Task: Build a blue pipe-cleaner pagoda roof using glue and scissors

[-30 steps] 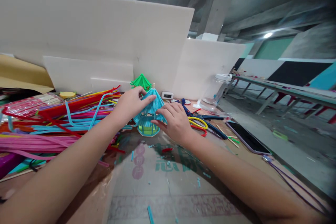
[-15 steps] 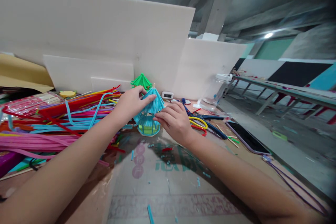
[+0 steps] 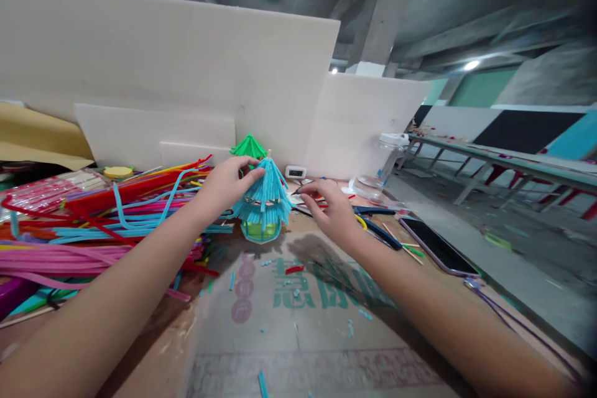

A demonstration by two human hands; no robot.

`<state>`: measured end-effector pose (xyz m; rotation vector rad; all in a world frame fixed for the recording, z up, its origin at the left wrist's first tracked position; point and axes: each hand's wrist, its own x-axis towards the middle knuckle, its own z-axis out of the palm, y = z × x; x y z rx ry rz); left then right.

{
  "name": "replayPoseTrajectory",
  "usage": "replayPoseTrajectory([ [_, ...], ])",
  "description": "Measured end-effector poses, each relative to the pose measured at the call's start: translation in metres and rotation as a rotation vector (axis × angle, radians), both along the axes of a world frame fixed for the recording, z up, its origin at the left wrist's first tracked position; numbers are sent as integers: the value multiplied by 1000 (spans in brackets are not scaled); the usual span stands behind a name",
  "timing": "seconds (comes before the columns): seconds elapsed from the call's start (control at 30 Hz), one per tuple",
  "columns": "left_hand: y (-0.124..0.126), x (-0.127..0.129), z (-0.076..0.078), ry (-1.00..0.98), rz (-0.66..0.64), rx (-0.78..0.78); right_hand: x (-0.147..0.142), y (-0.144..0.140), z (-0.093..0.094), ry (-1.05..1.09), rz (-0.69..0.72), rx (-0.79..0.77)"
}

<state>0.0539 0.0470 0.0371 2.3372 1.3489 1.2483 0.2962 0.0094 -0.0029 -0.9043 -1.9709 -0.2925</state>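
A small blue pagoda-like model (image 3: 264,199), covered in pipe cleaners, stands upright with two tiers of roof and a pale green base. My left hand (image 3: 233,181) grips its upper roof from the left, thumb on the near side. To the right of the model, apart from it, my right hand (image 3: 329,202) is raised with thumb and forefinger pinched together. A small dark tip shows at those fingers, too small to name. Behind the model is a green pipe-cleaner roof (image 3: 249,147), its lower part hidden.
Bundles of coloured pipe cleaners (image 3: 60,261) fill the left side. Scissors (image 3: 380,233), a phone (image 3: 438,245) and a clear plastic jug (image 3: 377,165) lie or stand to the right. A small digital clock (image 3: 295,171) stands behind, before white boards (image 3: 186,68). Blue scraps litter the front.
My right hand has moved away from the model to the right, uncovering the lower roof. My left hand stays on the upper roof. The view has shifted slightly.
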Motion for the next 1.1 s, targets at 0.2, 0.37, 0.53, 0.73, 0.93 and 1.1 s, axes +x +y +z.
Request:
replayPoseTrajectory([
  [0.2, 9, -6, -2, -44, -55, -3, 5, 0, -31, -37, 16, -10],
  [0.37, 12, -7, -3, -46, -86, 13, 3, 2, -50, 7, 5, -97],
  [0.53, 14, -9, -4, -125, -259, -88, -4, 1, -63, 99, 23, -306],
  [0.73, 16, -23, 3, -178, -192, -150, -3, 1, -63, 111, 27, -312],
  [0.93, -2, -12, 11, -103, -160, -164, -3, 0, -64, 64, 59, -260],
  [1.1, 1, -8, 5, -89, -163, -148, -2, -3, -63, 12, 90, -188],
])
